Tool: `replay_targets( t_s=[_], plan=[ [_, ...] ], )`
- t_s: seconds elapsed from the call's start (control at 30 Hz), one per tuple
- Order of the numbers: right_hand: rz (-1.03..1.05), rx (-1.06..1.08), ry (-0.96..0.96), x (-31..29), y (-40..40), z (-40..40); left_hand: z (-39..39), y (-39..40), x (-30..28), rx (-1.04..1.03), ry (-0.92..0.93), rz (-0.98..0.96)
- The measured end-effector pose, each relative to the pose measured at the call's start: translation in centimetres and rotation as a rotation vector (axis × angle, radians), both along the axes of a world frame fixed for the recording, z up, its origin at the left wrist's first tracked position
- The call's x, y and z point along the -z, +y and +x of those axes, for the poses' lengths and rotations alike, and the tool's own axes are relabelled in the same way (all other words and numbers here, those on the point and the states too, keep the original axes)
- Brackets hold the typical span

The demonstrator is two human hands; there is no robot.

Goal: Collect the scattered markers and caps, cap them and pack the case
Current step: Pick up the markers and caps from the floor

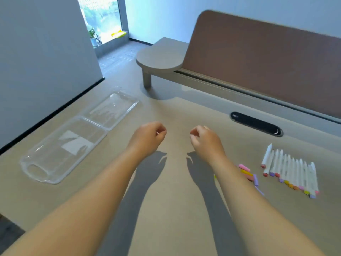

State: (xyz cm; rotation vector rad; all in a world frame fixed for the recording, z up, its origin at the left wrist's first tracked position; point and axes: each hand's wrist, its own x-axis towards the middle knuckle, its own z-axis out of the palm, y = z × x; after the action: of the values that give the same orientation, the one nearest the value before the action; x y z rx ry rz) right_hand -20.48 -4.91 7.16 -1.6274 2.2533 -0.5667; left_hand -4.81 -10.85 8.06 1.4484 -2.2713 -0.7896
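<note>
Rightward, markers point(291, 172) lie near the right hand point(206, 141).

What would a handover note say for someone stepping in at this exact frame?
Left hand and right hand: both loosely curled above the desk, holding nothing.
Clear plastic case: lying open, nothing in it, at the left.
Markers: a row of white barrels at the right, their coloured ends nearest the person.
Loose caps: small pile just left of the row, partly behind the right forearm.
Done: nothing capped or packed. Left: cap every marker, load the case, close it.
</note>
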Motion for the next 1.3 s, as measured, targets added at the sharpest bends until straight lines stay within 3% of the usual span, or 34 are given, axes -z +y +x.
replay_targets(
  t_s=[0.33,0.63,1.0,1.3],
  plan=[
    [-0.022,-0.399,-0.022,-2.7,-7.6,23.1,24.4,-1.2,-2.1,-0.413,0.015,-0.033],
    [0.055,-0.835,-0.066,-0.9,-7.9,42.6,42.4,5.1,0.9,-0.903,0.08,-0.006],
    [0.277,-1.33,-0.042,7.8,-1.1,58.9,52.8,19.9,10.2,-1.466,0.126,0.215],
    [0.483,-1.432,0.027,19.5,4.8,70.5,61.9,27.8,20.9,-1.659,0.185,0.35]
  ],
)
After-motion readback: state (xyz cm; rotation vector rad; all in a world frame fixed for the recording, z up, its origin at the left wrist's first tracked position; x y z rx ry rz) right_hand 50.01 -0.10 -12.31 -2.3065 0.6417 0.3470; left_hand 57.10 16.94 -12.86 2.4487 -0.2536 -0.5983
